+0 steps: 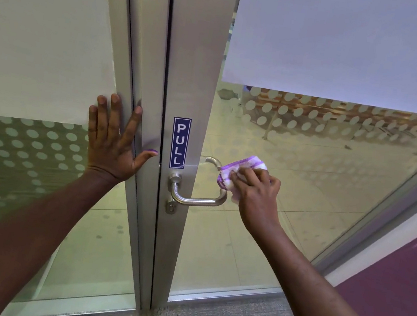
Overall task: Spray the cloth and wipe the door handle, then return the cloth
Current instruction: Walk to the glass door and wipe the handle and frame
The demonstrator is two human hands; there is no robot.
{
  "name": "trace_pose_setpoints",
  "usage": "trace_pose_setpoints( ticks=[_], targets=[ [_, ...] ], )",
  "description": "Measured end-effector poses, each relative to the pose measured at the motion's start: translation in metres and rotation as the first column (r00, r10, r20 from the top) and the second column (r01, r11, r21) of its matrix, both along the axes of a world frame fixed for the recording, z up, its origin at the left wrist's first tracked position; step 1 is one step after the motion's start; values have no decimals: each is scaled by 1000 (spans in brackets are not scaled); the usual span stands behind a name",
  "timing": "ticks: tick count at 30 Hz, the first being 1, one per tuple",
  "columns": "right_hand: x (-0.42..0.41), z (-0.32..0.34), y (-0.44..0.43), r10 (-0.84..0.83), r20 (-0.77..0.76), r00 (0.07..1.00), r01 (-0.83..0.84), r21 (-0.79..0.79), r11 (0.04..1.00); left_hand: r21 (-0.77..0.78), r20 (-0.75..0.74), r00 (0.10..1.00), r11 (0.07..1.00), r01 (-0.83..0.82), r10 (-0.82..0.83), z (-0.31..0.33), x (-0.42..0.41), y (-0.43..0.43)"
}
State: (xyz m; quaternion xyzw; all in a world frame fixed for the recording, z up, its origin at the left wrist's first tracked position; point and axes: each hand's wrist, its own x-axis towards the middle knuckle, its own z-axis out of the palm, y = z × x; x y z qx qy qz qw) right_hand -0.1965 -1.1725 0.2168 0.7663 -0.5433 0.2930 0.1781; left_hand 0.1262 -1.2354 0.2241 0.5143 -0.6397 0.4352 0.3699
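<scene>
While bunched in the right hand [257, 190], one purple-and-white striped cloth [237, 173] presses on the far right bend of one brushed-steel lever door handle [196, 200]. Long axis of handle level, running from rose by the aluminium door frame [194, 76] rightward. Right fingers clamped on cloth. Left hand [112, 142] flat and spread against neighbouring frosted glass panel [46, 30]. One blue PULL sticker [179, 142] above the rose.
</scene>
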Motion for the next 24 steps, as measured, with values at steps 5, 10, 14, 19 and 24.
trace_pose_setpoints(
  ticks=[5,10,14,19,24],
  targets=[
    [-1,-2,11,-17,167,986,19,-10,1000,3,-54,996,998,69,-69,3,-5,9],
    [4,-6,19,5,288,958,-9,13,1000,63,-59,996,995,72,-69,3,-6,21],
    [4,-10,21,36,323,946,-42,11,999,102,-64,995,991,82,-76,2,-12,36],
    [6,-13,29,82,372,925,-81,-18,997,277,-189,956,922,269,-222,-9,-52,71],
    [13,-21,48,174,419,891,-209,39,977,442,-271,879,761,476,-392,-20,-105,109]
  ],
)
